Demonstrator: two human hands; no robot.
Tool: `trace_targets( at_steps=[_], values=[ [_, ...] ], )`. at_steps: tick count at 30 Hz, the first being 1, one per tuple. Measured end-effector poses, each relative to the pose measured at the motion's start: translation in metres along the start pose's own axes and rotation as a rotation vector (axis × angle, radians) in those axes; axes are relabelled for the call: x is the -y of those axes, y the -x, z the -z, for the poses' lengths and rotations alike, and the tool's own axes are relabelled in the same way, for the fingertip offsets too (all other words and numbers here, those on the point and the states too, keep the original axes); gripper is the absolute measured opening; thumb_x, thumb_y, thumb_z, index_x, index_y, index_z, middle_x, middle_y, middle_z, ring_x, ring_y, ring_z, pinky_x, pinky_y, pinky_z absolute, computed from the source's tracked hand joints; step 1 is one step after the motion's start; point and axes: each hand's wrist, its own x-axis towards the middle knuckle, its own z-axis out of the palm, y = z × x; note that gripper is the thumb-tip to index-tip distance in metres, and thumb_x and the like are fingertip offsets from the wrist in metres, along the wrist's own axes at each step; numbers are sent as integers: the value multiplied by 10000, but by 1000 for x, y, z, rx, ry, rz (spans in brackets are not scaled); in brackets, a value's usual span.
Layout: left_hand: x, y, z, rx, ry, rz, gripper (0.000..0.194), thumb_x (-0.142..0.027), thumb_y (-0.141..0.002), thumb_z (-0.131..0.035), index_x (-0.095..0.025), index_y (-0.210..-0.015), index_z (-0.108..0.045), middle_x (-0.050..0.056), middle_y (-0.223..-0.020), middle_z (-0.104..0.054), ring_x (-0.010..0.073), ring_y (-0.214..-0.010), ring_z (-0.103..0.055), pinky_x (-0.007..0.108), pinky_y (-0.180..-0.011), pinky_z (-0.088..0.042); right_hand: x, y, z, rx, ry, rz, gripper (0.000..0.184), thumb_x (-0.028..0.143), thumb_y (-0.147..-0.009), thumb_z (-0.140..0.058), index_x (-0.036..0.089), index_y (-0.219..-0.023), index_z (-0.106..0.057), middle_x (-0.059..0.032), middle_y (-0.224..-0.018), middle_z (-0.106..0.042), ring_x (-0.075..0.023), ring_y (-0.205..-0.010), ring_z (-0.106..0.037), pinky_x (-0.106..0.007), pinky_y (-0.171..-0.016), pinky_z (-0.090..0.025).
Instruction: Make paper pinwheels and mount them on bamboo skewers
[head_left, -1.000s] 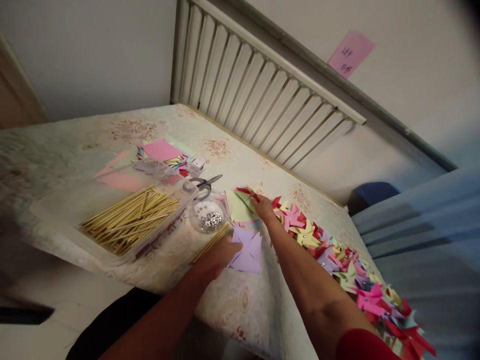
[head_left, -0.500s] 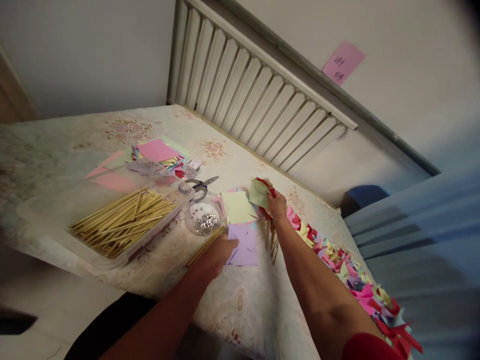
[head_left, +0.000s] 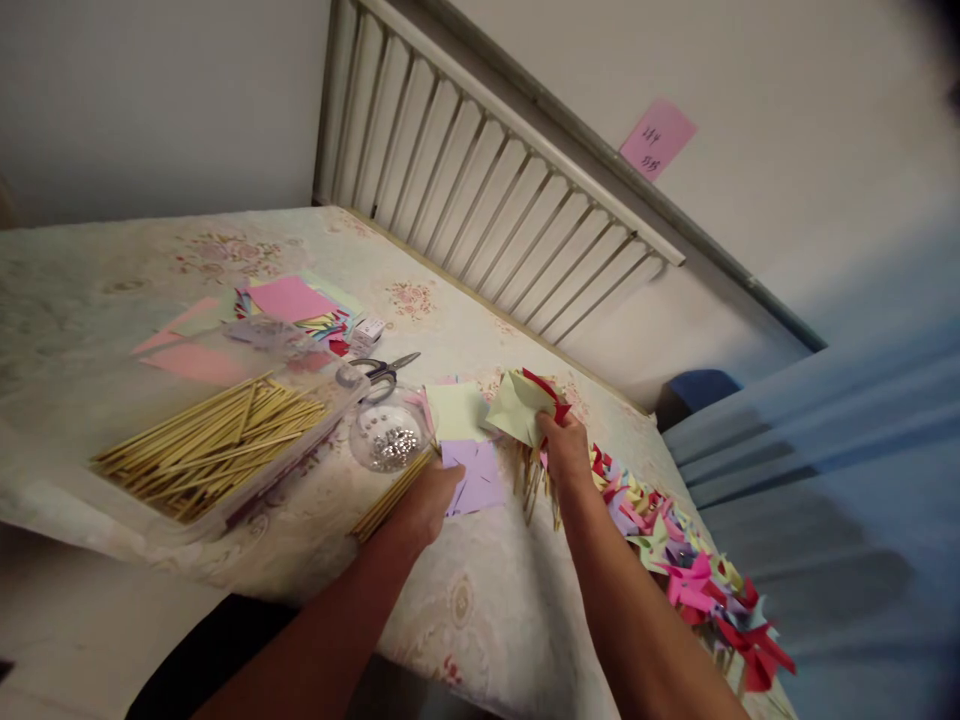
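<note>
My left hand [head_left: 429, 500] pinches the left edge of a purple paper square [head_left: 480, 482] with slits cut in toward its middle. My right hand [head_left: 568, 452] is closed on a few paper squares, a pale green one [head_left: 513, 408] in front and red paper [head_left: 544, 388] behind it, lifted above the table. Between the hands and a little farther off lies a pale yellow-green sheet [head_left: 456, 412] on other paper. Left of it, a round clear dish [head_left: 388, 438] holds small shiny metal pieces. Several thin sticks [head_left: 390, 495] lie beside my left hand.
A clear plastic box [head_left: 255, 510] full of wooden sticks [head_left: 217, 445] stands at the left. Behind it are scissors [head_left: 384, 374], a small box [head_left: 367, 336] and coloured paper [head_left: 289, 298]. Many finished paper pinwheels [head_left: 690, 585] line the right side. A radiator [head_left: 480, 190] runs along the wall.
My right hand has lifted green and red paper off the pile, moved right, and turned the green face toward me. My left hand still holds the purple square. The view has shifted slightly right.
</note>
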Motion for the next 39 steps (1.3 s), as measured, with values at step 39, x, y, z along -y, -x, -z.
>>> trace_targets(
  at_steps=[39],
  values=[
    [-1, 4, -11, 77, 146, 21, 140, -110, -690, -554, -180, -809, -580, -13, -579, -594, 163, -568, -627, 248, -550, -470, -4, 77, 9, -66, 329, 179, 405, 378, -794, -493, 150, -1018, -741, -30, -764, -713, -208, -724, -601, -289, -687, -462]
  ],
)
